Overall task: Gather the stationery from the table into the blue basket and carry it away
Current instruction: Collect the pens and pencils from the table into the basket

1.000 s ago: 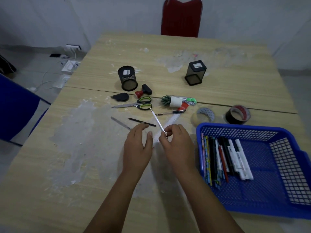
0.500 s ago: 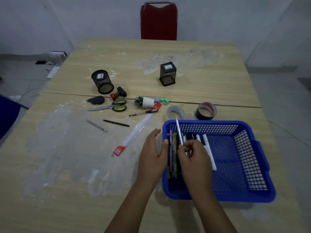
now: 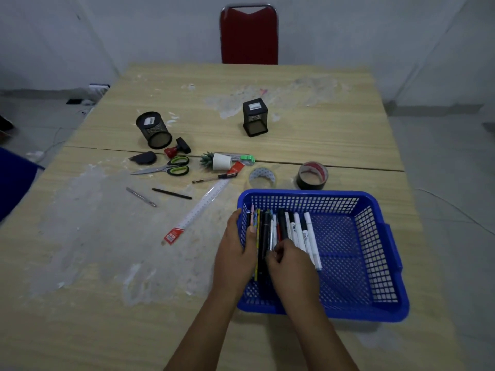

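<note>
Head view shows both hands at the left side of the blue plastic mesh basket (image 3: 375,253), which sits on the pale wooden table (image 3: 308,124) at the near right. The left hand (image 3: 237,253) rests on the basket's left wall, fingers fairly straight and the thumb inside, touching the row of pens and markers (image 3: 284,231). The right hand (image 3: 289,266) lies over the near ends of that row with its fingers curled; it looks like it pinches a thin pen, but the fingertips hide this.

Loose stationery lies at 10 to 11 o'clock from the hands. The long clear plastic ruler with red ends (image 3: 199,207) is nearest. Its long axis runs from 7 o'clock up to 1 o'clock, and its near red end points toward the left hand. So the left hand is closer for the next pick. The thin black pencil (image 3: 171,193) and the green-handled scissors (image 3: 166,169) lie farther off.
</note>
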